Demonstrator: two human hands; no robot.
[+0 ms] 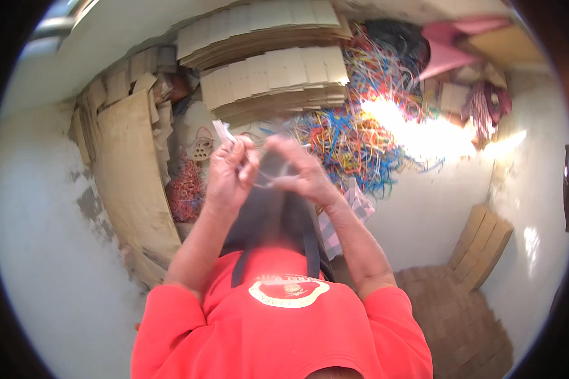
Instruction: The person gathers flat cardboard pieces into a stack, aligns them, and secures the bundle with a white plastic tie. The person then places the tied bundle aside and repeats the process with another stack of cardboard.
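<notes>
My left hand is closed around a small bundle of pale, narrow strips, whose ends stick up past the fingers. Just to its right, my right hand is raised at the same height and smeared by motion. Its thumb and fingers curve toward the left hand. Between the two hands bends a thin, whitish strip; I cannot make out whether the right fingers grip it. Both hands are held in front of my dark apron.
Two stacks of flat cardboard pieces lie ahead. A tangled heap of coloured strips spreads at the right, partly in glaring sunlight. Reddish strips and a large cardboard sheet are at the left. Brown blocks lean by the right wall.
</notes>
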